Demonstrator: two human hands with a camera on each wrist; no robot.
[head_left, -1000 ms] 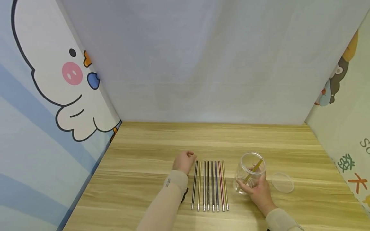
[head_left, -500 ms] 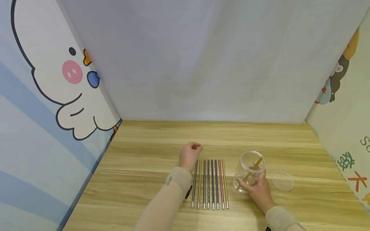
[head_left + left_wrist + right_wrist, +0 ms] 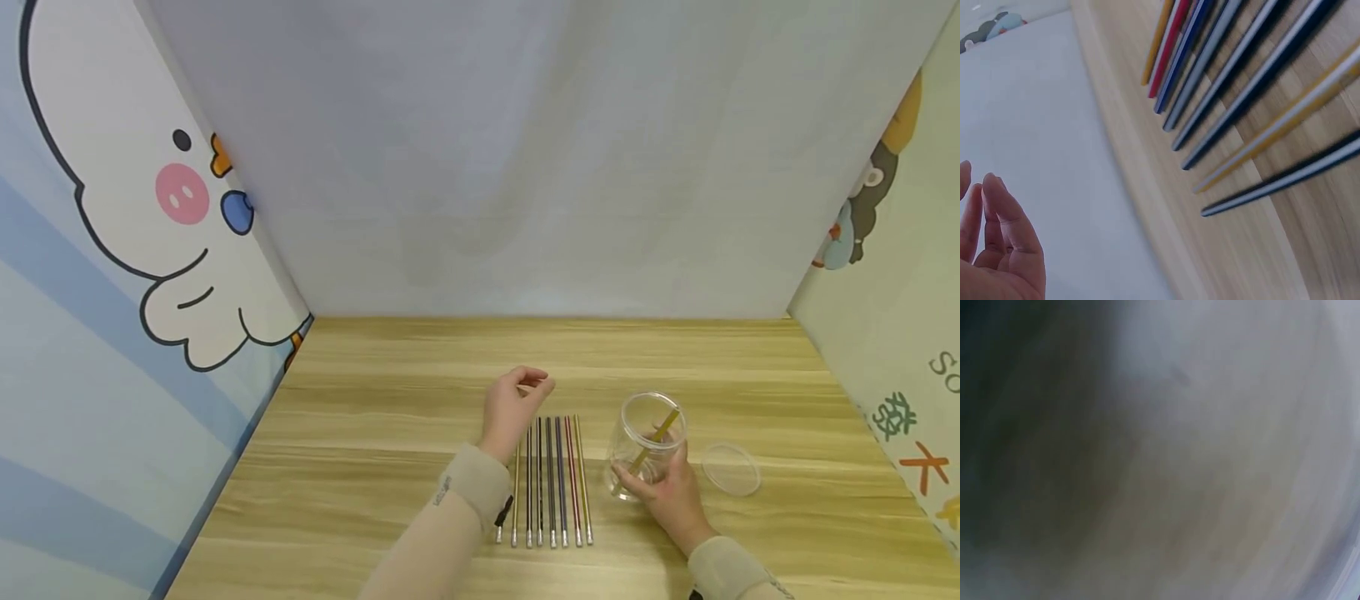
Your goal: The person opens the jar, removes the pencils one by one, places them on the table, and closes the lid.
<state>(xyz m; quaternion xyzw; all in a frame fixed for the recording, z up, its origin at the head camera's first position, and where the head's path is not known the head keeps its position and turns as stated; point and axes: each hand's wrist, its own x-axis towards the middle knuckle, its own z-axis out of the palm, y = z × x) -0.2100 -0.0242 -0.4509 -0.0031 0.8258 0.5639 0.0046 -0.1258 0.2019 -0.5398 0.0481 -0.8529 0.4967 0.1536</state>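
Over the far ends of a row of pencils (image 3: 553,483), my left hand (image 3: 513,408) hovers with loosely bent fingers and holds nothing. The left wrist view shows its fingers (image 3: 1019,231) apart from the pencils. Black, gold, grey, blue and red pencils lie side by side, eraser ends towards me. My right hand (image 3: 671,496) grips a clear jar (image 3: 621,446) low on its near side, thumb at the front. The jar stands upright without a cover, and one gold pencil (image 3: 660,435) leans inside it. The right wrist view is too blurred to make out details.
A clear round lid (image 3: 731,469) lies flat to the right of the jar. The wooden table (image 3: 390,358) ends at a pale cloth wall (image 3: 480,183) at the back. Printed cartoon panels stand on the left and right.
My left hand has moved right and away from me, from the left end of the pencil row to over its far ends. The right hand keeps its grip on the jar.
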